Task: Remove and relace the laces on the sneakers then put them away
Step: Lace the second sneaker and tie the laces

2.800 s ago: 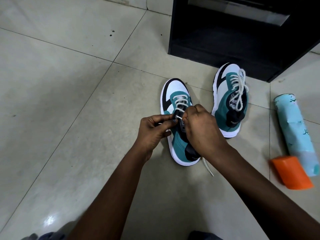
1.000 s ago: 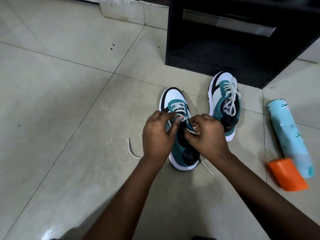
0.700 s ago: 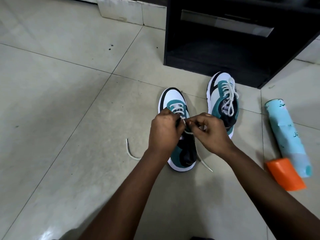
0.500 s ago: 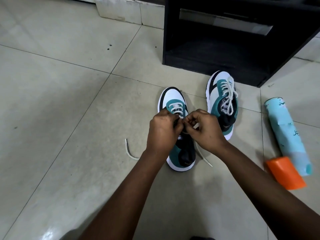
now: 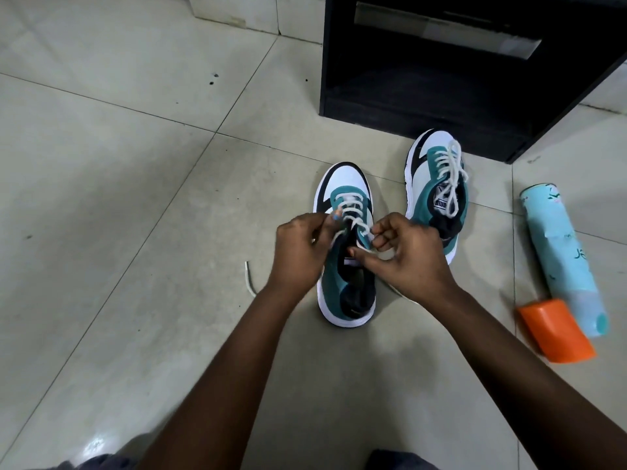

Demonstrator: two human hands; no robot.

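Head view: bottle, cabinet beside sneakers.

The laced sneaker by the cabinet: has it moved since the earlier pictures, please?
No. The laced sneaker still sits toe towards the black cabinet, straddling the same floor tile joint.

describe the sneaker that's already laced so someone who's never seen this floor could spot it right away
Start at the black cabinet standing on the tiled floor. Just in front of its lower edge sits the laced sneaker, teal, white and black. Unlike the near sneaker that both hands are working on, nobody touches it, and its white lace runs all the way up to the tongue.
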